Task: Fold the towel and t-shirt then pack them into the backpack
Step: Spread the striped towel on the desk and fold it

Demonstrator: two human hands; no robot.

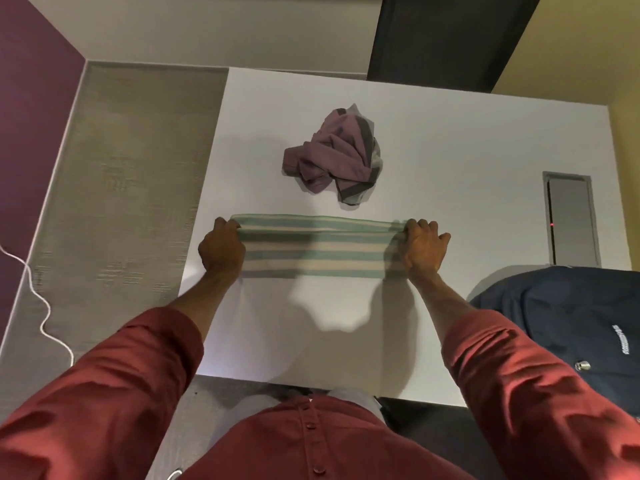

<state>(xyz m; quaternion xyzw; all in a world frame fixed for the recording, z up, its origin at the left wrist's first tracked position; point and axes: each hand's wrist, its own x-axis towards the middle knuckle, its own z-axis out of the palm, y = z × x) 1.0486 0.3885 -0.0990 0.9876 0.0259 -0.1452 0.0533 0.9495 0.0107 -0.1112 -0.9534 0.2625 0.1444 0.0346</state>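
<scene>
A green-and-cream striped towel (317,245) is stretched sideways across the white table (450,150), doubled into a narrow band. My left hand (221,247) grips its left end and my right hand (422,249) grips its right end, fingers curled round the top fold. Behind the towel a purple t-shirt (334,155) with dark grey trim lies crumpled in a heap. A dark navy backpack (568,317) rests on the table's right front corner, to the right of my right forearm.
A grey rectangular cable hatch (571,220) with a small red light is set into the table at the right. A white cable (38,299) trails over the grey carpet to the left. A dark panel (446,36) stands behind the table.
</scene>
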